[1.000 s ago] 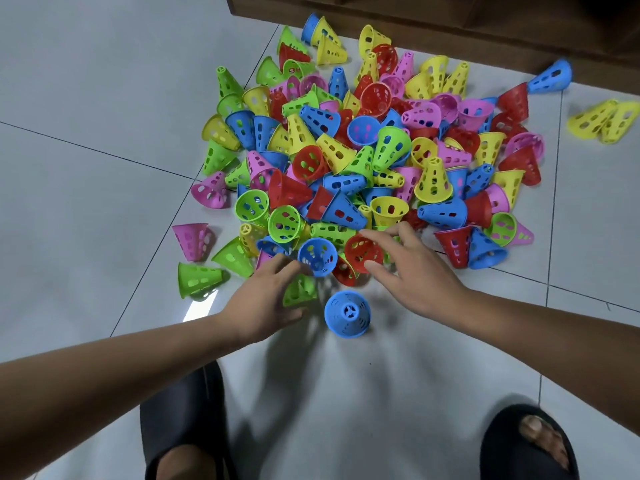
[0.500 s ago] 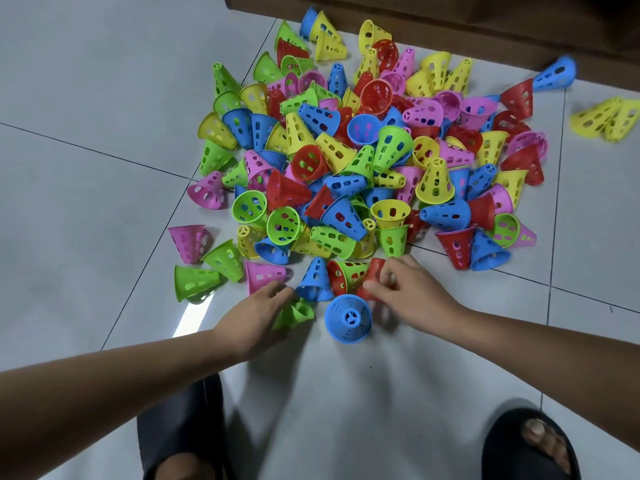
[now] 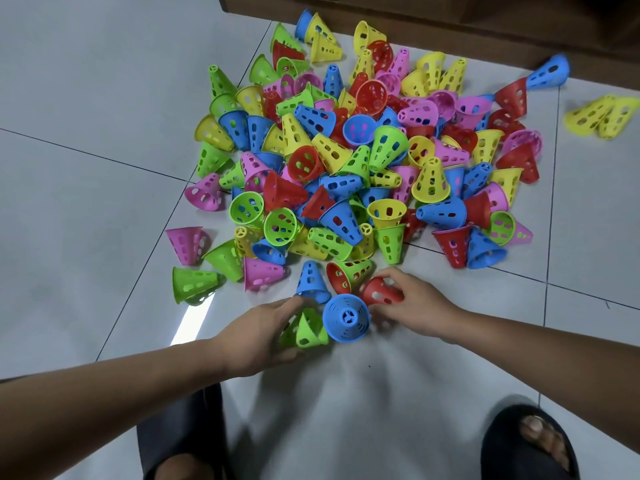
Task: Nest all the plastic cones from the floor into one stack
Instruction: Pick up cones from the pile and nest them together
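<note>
Right hand (image 3: 412,306) has drawn back from the edge of the pile (image 3: 363,161) with a red cone (image 3: 379,291) now in its curled fingers and thumb, and the cone sits nearer the person than half a second ago. Left hand (image 3: 256,337) has shifted slightly right, with its green cone (image 3: 306,329) held between thumb and fingers, lying on its side low over the floor (image 3: 104,168). Blue cone (image 3: 346,317) hasn't moved: it stands tip up on the tile between the two hands, touching or just beside the green one. Step in hand looks like picking the first pieces to start the stack, so the task is barely begun, with nearly all cones loose in the heap and a few strays well apart to the left and far right. Next move probably calls for turning the red or green cone wide end down, lining it up over the blue tip and pressing it on straight; a tilted cone would likely jam or knock the blue one over. Dark slippers (image 3: 530,445) show at the bottom edge.
</note>
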A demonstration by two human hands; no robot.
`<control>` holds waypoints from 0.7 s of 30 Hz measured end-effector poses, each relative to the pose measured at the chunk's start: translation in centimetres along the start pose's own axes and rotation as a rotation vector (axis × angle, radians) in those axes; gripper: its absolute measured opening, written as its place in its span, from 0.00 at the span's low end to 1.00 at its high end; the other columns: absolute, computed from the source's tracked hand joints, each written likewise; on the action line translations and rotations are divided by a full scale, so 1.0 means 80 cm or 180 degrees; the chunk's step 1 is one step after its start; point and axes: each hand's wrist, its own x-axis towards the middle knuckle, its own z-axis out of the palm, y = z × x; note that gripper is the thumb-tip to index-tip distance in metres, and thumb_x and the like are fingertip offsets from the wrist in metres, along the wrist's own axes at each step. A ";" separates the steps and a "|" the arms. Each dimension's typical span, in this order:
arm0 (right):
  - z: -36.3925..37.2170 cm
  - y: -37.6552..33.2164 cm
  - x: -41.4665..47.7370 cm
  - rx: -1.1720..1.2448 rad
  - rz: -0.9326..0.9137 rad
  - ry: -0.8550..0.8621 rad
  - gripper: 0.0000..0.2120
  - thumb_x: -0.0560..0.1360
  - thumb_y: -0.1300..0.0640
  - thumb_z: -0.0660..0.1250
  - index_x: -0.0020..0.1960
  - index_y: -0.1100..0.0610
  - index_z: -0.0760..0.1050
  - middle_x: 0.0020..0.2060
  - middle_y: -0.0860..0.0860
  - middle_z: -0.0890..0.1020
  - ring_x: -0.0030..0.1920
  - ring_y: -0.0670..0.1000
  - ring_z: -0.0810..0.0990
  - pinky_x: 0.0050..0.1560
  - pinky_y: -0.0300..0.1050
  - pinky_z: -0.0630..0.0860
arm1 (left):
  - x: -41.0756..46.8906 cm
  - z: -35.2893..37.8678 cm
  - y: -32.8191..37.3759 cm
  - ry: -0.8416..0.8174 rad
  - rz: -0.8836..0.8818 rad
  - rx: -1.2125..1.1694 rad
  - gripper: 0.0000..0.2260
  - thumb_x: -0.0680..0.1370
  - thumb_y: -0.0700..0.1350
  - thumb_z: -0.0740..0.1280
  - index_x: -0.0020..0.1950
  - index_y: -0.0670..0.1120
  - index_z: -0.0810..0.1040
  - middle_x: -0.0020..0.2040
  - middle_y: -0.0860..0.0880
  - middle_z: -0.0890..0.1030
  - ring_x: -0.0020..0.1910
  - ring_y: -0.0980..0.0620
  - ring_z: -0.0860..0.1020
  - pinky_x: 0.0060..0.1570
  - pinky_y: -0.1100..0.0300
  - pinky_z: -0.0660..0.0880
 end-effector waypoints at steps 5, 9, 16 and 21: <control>-0.004 -0.008 -0.004 0.0085 -0.0119 0.0068 0.26 0.74 0.44 0.79 0.69 0.39 0.74 0.50 0.38 0.79 0.51 0.37 0.79 0.46 0.31 0.73 | 0.003 -0.012 0.017 0.0075 0.0005 -0.0056 0.33 0.76 0.63 0.77 0.76 0.59 0.67 0.63 0.57 0.83 0.43 0.70 0.76 0.46 0.76 0.70; -0.016 -0.013 -0.014 -0.0025 -0.0335 0.0251 0.28 0.73 0.42 0.79 0.71 0.37 0.75 0.49 0.43 0.82 0.49 0.41 0.82 0.48 0.32 0.75 | 0.002 -0.020 0.027 0.0330 0.0246 -0.0208 0.30 0.76 0.64 0.78 0.74 0.58 0.74 0.60 0.62 0.80 0.52 0.74 0.74 0.52 0.73 0.71; -0.042 -0.035 -0.061 0.0567 -0.0914 0.0247 0.29 0.76 0.48 0.79 0.73 0.36 0.76 0.61 0.40 0.85 0.58 0.40 0.85 0.64 0.45 0.81 | -0.007 -0.040 0.063 0.0984 0.0416 -0.0541 0.25 0.73 0.55 0.83 0.68 0.54 0.81 0.53 0.60 0.79 0.47 0.67 0.76 0.47 0.74 0.68; -0.048 -0.054 -0.095 0.0393 -0.1425 0.0273 0.31 0.74 0.53 0.81 0.73 0.37 0.77 0.61 0.41 0.83 0.59 0.45 0.84 0.57 0.37 0.80 | -0.009 -0.056 0.098 0.1161 0.0521 -0.0868 0.26 0.72 0.49 0.84 0.68 0.54 0.81 0.57 0.55 0.79 0.48 0.56 0.79 0.45 0.68 0.72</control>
